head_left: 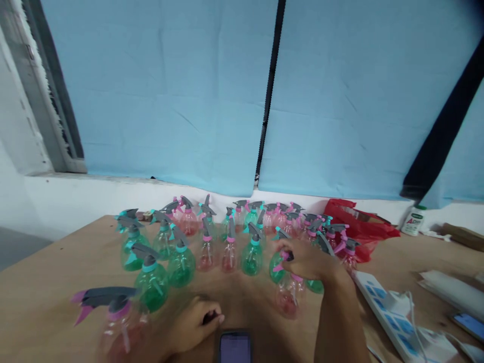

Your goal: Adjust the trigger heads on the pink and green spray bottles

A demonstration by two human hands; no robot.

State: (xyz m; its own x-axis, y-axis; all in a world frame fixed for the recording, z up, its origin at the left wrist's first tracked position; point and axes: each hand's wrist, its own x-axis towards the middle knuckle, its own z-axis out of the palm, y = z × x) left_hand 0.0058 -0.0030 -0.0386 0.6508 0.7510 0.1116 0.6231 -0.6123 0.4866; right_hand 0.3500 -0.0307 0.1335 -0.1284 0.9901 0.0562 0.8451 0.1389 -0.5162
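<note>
Blue sheets [170, 91] cover the wall and window behind a pale wooden tabletop [49, 282], above a white ledge.

Your right hand [307, 260] reaches forward over the tabletop. It is closed over the grey sprayer head of a pink spray bottle [289, 298], with the fingers wrapped round the top and the pink trigger showing just under them. The bottle stands upright directly beneath that hand, its clear pink body on the wood.

Your left hand [197, 320] lies lower and nearer to you, knuckles up and fingers curled in loosely. Something small and dark shows at the fingertips, but you cannot tell what it is or whether the hand grips it. Just beside that hand, towards your right hand and at the very bottom edge, a phone [235, 348] lies with its screen lit pale violet.

Beyond both hands stands a crowd of spray bottles [212, 237], green and pink with grey heads, spreading from ahead of your left hand across to behind your right. Most of them are upright and close together. Outward from your left hand, another pink bottle [115, 322] looms large and blurred, its grey and pink trigger pointing away from the hand.

Outward from your right forearm a white power strip [391, 315] runs along the tabletop with a plug and cable in it. Farther ahead on that side lies a red bag [363, 229], and beyond it a small white bottle [413, 221] stands by the wall. A second phone [469, 325] lies well apart at the right edge.
</note>
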